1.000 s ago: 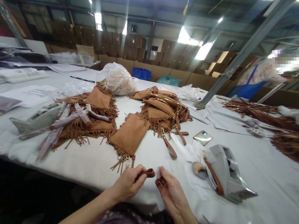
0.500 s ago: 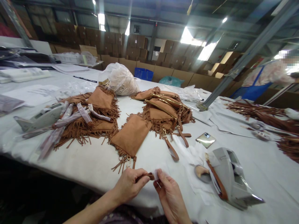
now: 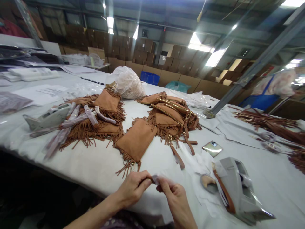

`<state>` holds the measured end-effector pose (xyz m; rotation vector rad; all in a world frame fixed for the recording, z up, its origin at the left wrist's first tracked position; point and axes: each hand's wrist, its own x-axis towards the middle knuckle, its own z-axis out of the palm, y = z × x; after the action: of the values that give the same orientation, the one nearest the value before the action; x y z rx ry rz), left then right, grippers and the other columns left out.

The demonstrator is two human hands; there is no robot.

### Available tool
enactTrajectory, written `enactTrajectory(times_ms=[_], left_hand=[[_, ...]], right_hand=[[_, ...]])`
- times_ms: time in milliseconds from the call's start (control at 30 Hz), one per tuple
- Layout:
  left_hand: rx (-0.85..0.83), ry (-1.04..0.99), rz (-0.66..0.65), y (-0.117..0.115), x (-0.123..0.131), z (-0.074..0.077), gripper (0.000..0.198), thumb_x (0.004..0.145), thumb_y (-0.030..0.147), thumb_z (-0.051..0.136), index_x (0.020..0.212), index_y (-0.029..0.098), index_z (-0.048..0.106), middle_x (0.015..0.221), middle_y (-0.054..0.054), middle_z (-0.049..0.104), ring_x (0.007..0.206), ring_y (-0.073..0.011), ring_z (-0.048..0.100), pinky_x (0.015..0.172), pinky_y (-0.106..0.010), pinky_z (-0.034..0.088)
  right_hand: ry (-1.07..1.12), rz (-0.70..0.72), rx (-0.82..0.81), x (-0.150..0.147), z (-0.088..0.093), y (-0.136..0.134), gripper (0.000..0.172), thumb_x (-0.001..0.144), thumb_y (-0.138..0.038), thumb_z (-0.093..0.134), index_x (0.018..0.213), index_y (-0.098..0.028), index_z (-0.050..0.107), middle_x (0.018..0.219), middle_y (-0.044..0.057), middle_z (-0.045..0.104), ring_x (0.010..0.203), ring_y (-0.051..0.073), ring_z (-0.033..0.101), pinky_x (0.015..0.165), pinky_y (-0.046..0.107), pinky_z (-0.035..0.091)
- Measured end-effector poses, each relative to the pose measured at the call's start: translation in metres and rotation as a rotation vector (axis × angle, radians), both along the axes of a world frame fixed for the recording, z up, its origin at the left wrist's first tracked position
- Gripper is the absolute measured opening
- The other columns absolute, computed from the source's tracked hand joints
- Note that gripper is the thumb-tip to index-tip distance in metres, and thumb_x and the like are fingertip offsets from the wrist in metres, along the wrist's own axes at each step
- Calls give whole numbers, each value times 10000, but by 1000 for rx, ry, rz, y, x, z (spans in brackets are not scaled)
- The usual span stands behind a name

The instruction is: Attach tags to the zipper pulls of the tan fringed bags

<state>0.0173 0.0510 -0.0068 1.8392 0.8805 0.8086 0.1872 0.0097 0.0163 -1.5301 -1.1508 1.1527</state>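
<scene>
My left hand point(image 3: 133, 188) is closed around a brown wrist strap attached to a fringed tan pouch point(image 3: 137, 138) that lies just beyond it. Only a short piece of the strap shows between my hands. Thin whitish wrapping point(image 3: 156, 178) covers the strap's end, and my right hand point(image 3: 175, 192) pinches this wrapping between thumb and fingers. Whether it is tissue or plastic I cannot tell. Gold clip hardware point(image 3: 132, 166) sits at the pouch's near corner. Right of my hands stands a grey tape dispenser point(image 3: 243, 187), with a brown strap leaning along its side.
A pile of fringed pouches point(image 3: 170, 114) with gold zips lies at centre right. More pouches point(image 3: 107, 101) with wrapped straps point(image 3: 90, 116) and a second dispenser point(image 3: 49, 117) are on the left. A phone point(image 3: 213, 148), a tape roll point(image 3: 209, 183) and a metal post point(image 3: 252, 60) stand rightward.
The whitish wrapping now covers the strap's end, where brown showed before. My right hand has turned slightly and closed more on it. The whole view has shifted a little.
</scene>
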Motion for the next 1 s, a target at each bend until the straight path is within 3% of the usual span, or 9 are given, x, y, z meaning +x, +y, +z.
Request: enactTrajectory(times_ms=[200,300,400,533,667,800,900,933,1000], left_hand=[[-16,24,26,-1,-1,-1,202,874,260,486,695,183,540,546,52,452,525,-103,412,531,-230,278],[-15,3,46,-2,0,0,199,871,242,483,680,187,499,550,53,442,534,-105,407,534,-239,268],[-54,-99,47,-2,0,1,39,848,183,474,881,200,466,569,76,411,521,-105,380,521,-238,261],[-106,-223,-8,-3,-1,-4,414,779,62,396,1154,197,283,647,74,451,574,-125,416,601,-250,340],[-21,-197,-18,-5,-5,-8,518,734,17,361,1210,186,245,728,32,505,673,-154,472,715,-294,389],[5,-148,-51,-11,-17,-10,572,760,53,406,1291,194,245,872,-17,555,789,-171,512,809,-320,405],[-136,-201,140,-19,-35,-9,386,841,217,457,1221,198,389,994,-56,580,900,-190,531,869,-341,407],[-249,-244,234,-22,-43,-7,270,871,317,445,1107,189,477,969,-61,590,894,-196,538,866,-350,416],[-626,-361,290,-32,-57,-1,428,881,551,346,817,174,538,839,-65,604,798,-203,566,797,-372,456]], right_hand=[[-351,164,113,5,15,3,373,805,-468,579,605,-181,710,518,-8,639,501,148,557,475,218,427],[-426,189,218,-4,16,4,286,814,-419,585,706,-193,723,630,10,690,589,170,612,565,226,471],[-399,177,297,-12,12,7,233,824,-383,583,808,-194,717,761,41,719,716,197,644,666,245,489],[-366,155,267,-22,8,8,197,817,-360,603,767,-209,720,709,30,711,683,192,639,659,245,480],[-263,133,250,-33,5,5,130,781,-330,649,806,-240,739,729,34,720,688,208,647,670,267,486],[-202,92,269,-41,-13,-1,84,748,-318,681,723,-256,730,666,48,691,719,233,645,687,302,498],[-196,151,326,-44,-33,-6,86,764,-294,674,703,-265,726,634,54,669,708,229,638,705,329,514],[-200,173,339,-45,-40,-8,85,766,-287,676,702,-262,726,627,58,666,688,227,634,701,339,520],[-206,216,352,-49,-52,-13,69,750,-267,699,687,-252,724,607,66,666,643,223,629,685,354,529]])
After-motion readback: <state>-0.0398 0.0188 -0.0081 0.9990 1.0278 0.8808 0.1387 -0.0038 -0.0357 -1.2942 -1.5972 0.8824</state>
